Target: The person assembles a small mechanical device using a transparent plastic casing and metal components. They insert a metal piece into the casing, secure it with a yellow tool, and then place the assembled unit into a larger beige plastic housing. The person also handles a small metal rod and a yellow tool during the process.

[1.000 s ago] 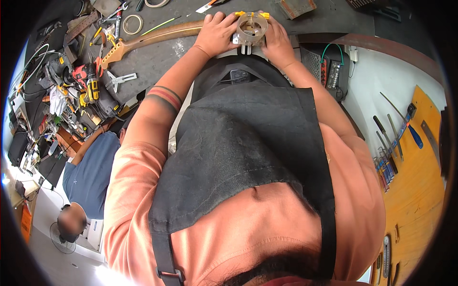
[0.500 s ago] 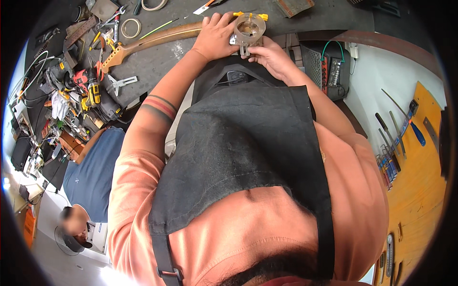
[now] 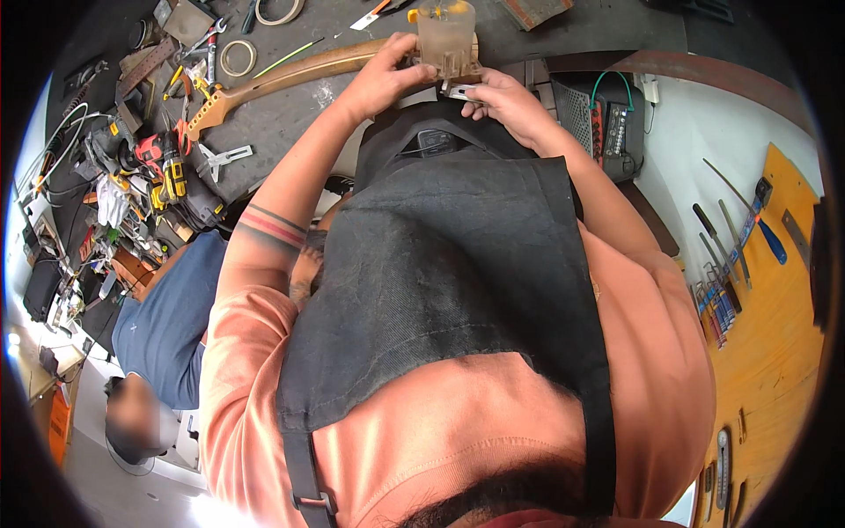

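At the bench's near edge stands a clear, cloudy plastic cup-shaped piece (image 3: 446,46), with yellow parts at its top and a clear foot. My left hand (image 3: 387,81) is closed against its left side and foot, beside the body end of a wooden guitar neck (image 3: 304,74). At the near side of the foot, my right hand (image 3: 503,104) pinches a small metal piece (image 3: 459,91). The neck's headstock (image 3: 209,109) points left. What is inside the cup cannot be made out.
To the left lie a red drill (image 3: 157,145), a yellow-and-black power tool (image 3: 170,180), a metal square (image 3: 224,158), tape rolls (image 3: 238,58) and wrenches (image 3: 211,48). A tool case (image 3: 607,132) stands right. Files (image 3: 726,238) hang on a wooden board. Another person (image 3: 167,308) is at lower left.
The clear cup-shaped piece has tipped from showing its round opening to showing its side. My left hand has slid down and left beside it. The person at lower left has shifted slightly.
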